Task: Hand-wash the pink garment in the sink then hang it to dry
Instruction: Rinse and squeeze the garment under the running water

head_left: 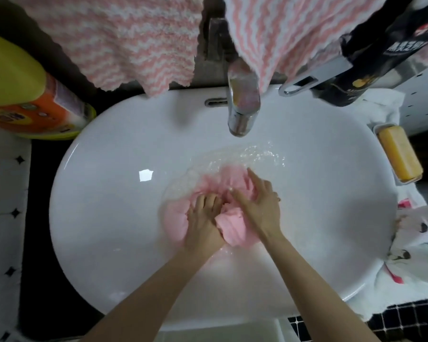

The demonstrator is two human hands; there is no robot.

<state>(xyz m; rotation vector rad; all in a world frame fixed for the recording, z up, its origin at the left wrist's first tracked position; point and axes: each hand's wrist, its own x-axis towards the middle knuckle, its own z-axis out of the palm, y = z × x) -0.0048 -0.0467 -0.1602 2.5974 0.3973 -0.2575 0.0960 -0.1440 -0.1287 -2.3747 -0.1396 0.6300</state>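
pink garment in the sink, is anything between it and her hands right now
No, nothing visible is. Both the left hand and the right hand press straight onto the pink garment, bunched in shallow water at the bottom of the sink. The faucet hangs above, clear of them.

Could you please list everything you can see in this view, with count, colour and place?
pink garment: one, pink, bunched in the water at the basin's middle
sink: one, white, oval, fills the centre
tap: one, chrome, far rim
striped towels: two, pink and white, hanging above the sink
detergent bottle: one, yellow, orange label, far left
dark bottle: one, black, far right
soap bar: one, yellow, in a white dish on the right rim
left hand: one, pressing the garment
right hand: one, pressing the garment
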